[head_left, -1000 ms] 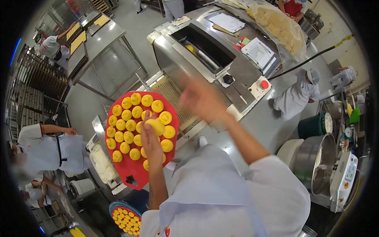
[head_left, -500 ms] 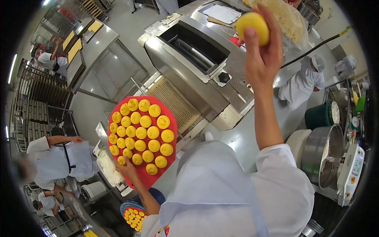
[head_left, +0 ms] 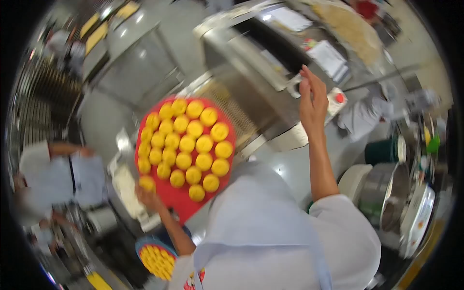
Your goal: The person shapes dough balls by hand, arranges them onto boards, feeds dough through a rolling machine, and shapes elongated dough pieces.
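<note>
Rows of yellow dough balls [head_left: 187,143] lie on a red tray [head_left: 176,200] to the left in front of me. My left hand [head_left: 150,198] is at the tray's near left edge, its fingers closed round one yellow dough ball [head_left: 146,183]. My right hand [head_left: 314,101] is raised beside the steel machine [head_left: 241,87], fingers stretched out and no ball visible in it. A dark hopper [head_left: 275,41] opens in the machine's top, just beyond my right fingertips. The view is blurred by motion.
Below the red tray stands a blue container [head_left: 140,244] topped with more yellow balls [head_left: 157,261]. A large steel mixing bowl [head_left: 372,193] is at the right. Co-workers stand at the left [head_left: 87,174] and right [head_left: 362,116]. Papers [head_left: 328,59] lie on the machine.
The yellow ball has left my right hand, which has come down. My left hand now has a ball at the tray's edge. The whole view has shifted.
</note>
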Demonstrator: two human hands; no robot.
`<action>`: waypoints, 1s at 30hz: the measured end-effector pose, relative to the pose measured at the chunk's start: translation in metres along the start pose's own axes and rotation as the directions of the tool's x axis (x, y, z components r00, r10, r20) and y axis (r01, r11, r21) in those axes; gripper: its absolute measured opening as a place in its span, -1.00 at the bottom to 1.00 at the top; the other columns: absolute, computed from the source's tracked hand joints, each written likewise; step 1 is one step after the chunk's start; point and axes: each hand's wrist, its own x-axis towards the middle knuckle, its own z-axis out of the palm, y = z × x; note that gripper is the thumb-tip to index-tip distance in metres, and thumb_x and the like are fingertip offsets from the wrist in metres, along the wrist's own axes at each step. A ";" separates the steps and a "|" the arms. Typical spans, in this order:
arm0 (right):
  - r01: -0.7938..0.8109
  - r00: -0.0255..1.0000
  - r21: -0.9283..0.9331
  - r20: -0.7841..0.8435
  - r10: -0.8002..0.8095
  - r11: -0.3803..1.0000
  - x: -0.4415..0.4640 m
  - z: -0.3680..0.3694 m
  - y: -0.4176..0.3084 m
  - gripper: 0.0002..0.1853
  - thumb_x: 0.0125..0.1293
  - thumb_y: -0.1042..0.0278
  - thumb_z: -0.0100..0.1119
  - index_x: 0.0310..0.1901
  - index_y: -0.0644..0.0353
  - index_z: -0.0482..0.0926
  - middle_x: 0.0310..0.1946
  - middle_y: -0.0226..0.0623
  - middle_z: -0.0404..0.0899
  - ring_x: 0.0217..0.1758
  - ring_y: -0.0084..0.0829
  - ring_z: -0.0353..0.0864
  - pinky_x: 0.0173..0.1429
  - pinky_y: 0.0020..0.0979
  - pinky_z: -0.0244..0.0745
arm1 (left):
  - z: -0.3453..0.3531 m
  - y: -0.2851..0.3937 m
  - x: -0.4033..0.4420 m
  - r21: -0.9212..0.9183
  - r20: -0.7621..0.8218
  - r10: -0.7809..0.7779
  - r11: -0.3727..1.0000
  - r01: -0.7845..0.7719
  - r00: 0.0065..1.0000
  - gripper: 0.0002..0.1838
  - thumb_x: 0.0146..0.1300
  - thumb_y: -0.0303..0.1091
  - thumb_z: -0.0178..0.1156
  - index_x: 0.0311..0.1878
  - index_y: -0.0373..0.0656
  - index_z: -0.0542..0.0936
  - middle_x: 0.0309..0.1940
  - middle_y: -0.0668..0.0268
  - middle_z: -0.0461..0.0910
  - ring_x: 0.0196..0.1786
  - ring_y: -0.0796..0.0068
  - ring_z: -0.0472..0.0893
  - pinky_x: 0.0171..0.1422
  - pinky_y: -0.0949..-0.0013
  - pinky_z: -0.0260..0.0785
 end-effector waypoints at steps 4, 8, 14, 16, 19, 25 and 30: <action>0.334 0.733 0.202 0.558 -0.388 0.921 -0.109 0.083 -0.086 -0.33 0.20 0.21 0.44 0.34 0.17 0.47 0.12 -0.06 0.59 0.23 -0.03 0.52 0.34 -0.18 0.43 | -0.030 0.148 0.011 -0.451 0.700 -0.175 0.644 0.618 0.692 -0.60 0.55 -0.20 -0.02 0.26 -0.27 0.50 0.13 0.11 0.53 0.15 0.22 0.52 0.37 0.15 0.32; 0.270 0.674 0.409 0.567 -0.474 0.872 -0.151 0.105 -0.047 -0.37 0.30 0.33 0.38 0.38 0.12 0.39 -0.07 -0.16 0.64 -0.10 -0.16 0.67 0.03 -0.32 0.61 | -0.051 0.220 0.046 -0.362 0.889 -0.068 0.504 0.784 0.454 -0.60 0.59 -0.13 -0.02 0.11 -0.29 0.60 -0.10 0.18 0.69 -0.07 0.32 0.69 0.18 0.26 0.52; -0.786 0.555 0.306 0.733 0.395 0.537 -0.187 0.073 -0.022 -0.54 0.48 0.16 0.23 0.29 0.11 0.38 -0.18 -0.33 0.58 -0.42 -0.56 0.56 -0.46 -0.51 0.44 | 0.023 0.030 0.137 -0.041 0.463 0.350 0.926 -0.375 0.814 -0.48 0.30 -0.29 0.28 0.33 -0.11 0.53 0.22 -0.07 0.53 0.28 -0.11 0.51 0.37 0.05 0.40; -0.800 0.557 0.313 0.703 0.441 0.512 -0.186 0.062 -0.026 -0.58 0.47 0.19 0.24 0.24 0.13 0.41 -0.17 -0.33 0.58 -0.41 -0.54 0.56 -0.44 -0.51 0.46 | 0.020 0.016 0.153 -0.086 0.611 0.305 0.943 -0.322 0.730 -0.45 0.26 -0.33 0.27 0.35 -0.12 0.51 0.27 -0.03 0.51 0.32 -0.08 0.49 0.39 0.08 0.38; -0.781 0.610 0.362 0.618 0.496 0.510 -0.185 0.046 -0.033 -0.61 0.46 0.21 0.25 0.22 0.15 0.47 -0.15 -0.34 0.59 -0.39 -0.53 0.57 -0.42 -0.50 0.48 | 0.019 0.036 0.160 -0.045 0.674 0.305 0.926 -0.374 0.673 -0.40 0.21 -0.40 0.24 0.37 -0.13 0.49 0.32 0.00 0.49 0.33 -0.06 0.49 0.40 0.11 0.38; -0.746 0.664 0.479 0.482 0.571 0.463 -0.179 0.019 -0.027 -0.58 0.46 0.23 0.25 0.26 0.19 0.49 -0.17 -0.34 0.59 -0.37 -0.55 0.54 -0.45 -0.53 0.44 | 0.035 0.012 0.170 -0.044 0.606 0.298 0.938 -0.343 0.737 -0.36 0.23 -0.41 0.27 0.41 -0.16 0.41 0.14 0.01 0.63 0.22 0.04 0.61 0.33 0.15 0.44; -0.656 0.635 0.739 0.432 0.641 0.151 -0.168 -0.012 -0.021 -0.59 0.48 0.24 0.22 0.27 0.19 0.49 -0.18 -0.35 0.59 -0.36 -0.56 0.52 -0.37 -0.51 0.43 | -0.018 -0.021 0.176 -0.871 0.368 -0.196 0.271 0.411 0.909 -0.43 0.44 -0.08 0.03 0.39 -0.21 0.40 0.25 0.19 0.51 0.27 0.32 0.52 0.33 0.18 0.45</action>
